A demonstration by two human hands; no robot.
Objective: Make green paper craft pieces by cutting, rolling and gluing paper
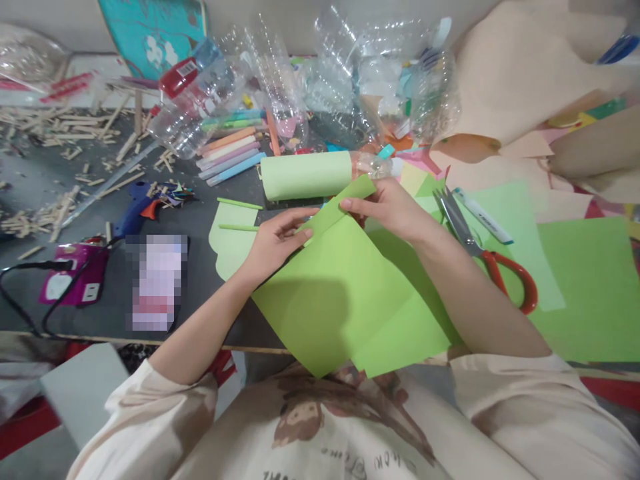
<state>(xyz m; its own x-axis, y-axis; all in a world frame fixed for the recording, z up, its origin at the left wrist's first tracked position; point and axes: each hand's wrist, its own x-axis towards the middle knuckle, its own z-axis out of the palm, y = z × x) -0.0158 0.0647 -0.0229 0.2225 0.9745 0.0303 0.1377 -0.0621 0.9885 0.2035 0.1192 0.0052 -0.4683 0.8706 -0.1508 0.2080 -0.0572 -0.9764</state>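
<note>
A sheet of bright green paper (320, 287) is held between my two hands, its upper edge folded over into a strip. My left hand (285, 237) pinches the left end of that fold, thumb on top. At the fold's upper right end, my right hand (375, 207) grips the paper between thumb and fingers. Just beyond lies a plastic bottle wrapped in pale green paper (306, 175), on its side. Pale green cut-out paper with scalloped edges (233, 237) lies left of my left hand, with two thin green strips across it.
Red-handled scissors (480, 250) and a white utility knife (483, 215) lie by my right forearm on green sheets (590, 287). To the left are a blue glue gun (133, 210), a phone (157, 283) and wooden sticks (60, 133). Clear plastic bottles (335, 87) crowd the back.
</note>
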